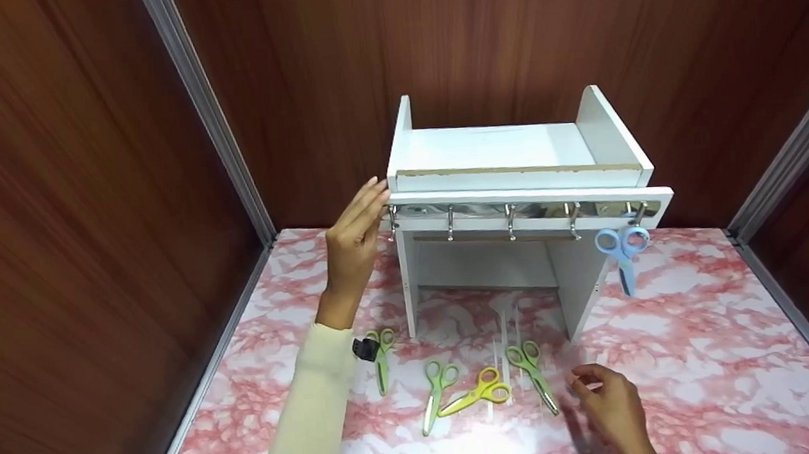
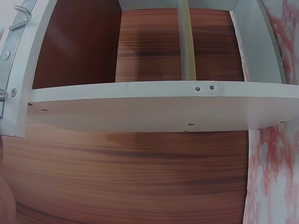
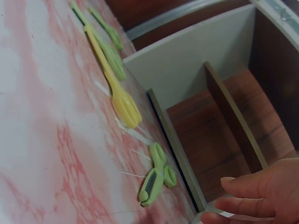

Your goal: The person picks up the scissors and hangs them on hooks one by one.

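My left hand point(image 1: 355, 234) rests with fairly straight fingers against the left end of the white shelf unit point(image 1: 515, 180), beside its hook rail point(image 1: 478, 215). Pale blue scissors point(image 1: 624, 258) hang from the rightmost hook. Above the table at the lower right is my right hand point(image 1: 611, 406), its fingers loosely bent and nothing held. Nearest to it lie green scissors point(image 1: 531, 375). Yellow scissors point(image 1: 483, 391) and a second green pair point(image 1: 435, 396) lie further left. Another green pair point(image 1: 382, 371) sits by my left forearm, partly hidden by the wrist camera.
The table point(image 1: 719, 347) has a red and white marbled top. Brown wood-grain panels point(image 1: 297, 120) enclose it at the back and sides, with metal edging at the corners. The shelf unit's frame is hollow beneath, with a crossbar point(image 2: 188, 46) between its sides.
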`<state>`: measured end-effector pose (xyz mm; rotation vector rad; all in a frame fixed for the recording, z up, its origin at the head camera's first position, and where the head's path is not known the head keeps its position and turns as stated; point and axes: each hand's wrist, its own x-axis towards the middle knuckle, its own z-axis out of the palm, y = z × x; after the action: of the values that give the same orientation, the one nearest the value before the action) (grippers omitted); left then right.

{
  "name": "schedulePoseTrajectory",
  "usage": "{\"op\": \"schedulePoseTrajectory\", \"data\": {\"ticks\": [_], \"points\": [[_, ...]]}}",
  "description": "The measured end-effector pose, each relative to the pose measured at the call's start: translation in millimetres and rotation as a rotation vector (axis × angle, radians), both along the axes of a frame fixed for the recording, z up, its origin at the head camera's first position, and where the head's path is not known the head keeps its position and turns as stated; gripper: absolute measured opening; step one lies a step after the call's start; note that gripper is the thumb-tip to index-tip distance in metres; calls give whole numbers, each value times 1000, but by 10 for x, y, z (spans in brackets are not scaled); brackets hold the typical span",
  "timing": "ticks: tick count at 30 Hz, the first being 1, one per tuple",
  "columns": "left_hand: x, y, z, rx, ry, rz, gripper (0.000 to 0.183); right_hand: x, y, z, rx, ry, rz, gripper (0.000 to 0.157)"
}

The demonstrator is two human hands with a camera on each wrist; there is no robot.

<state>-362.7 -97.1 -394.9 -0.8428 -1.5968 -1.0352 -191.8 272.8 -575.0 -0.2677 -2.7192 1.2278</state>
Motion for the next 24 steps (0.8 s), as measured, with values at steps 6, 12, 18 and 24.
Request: {"op": "schedulePoseTrajectory", "data": {"ticks": [6, 12, 18, 24], "points": [[0, -2, -9, -2, 3, 12, 30, -20, -54, -30, 10, -37, 18, 28], [-5, 0, -9, -5, 4, 17, 30, -47, -88, -56, 53, -19, 40, 31], [-1, 5, -7, -1, 10, 7, 34, -71, -110, -87, 117, -19, 50, 34], [-5, 3, -13, 4, 5, 3, 36, -98, -123, -127, 125, -35, 63, 35]]}}
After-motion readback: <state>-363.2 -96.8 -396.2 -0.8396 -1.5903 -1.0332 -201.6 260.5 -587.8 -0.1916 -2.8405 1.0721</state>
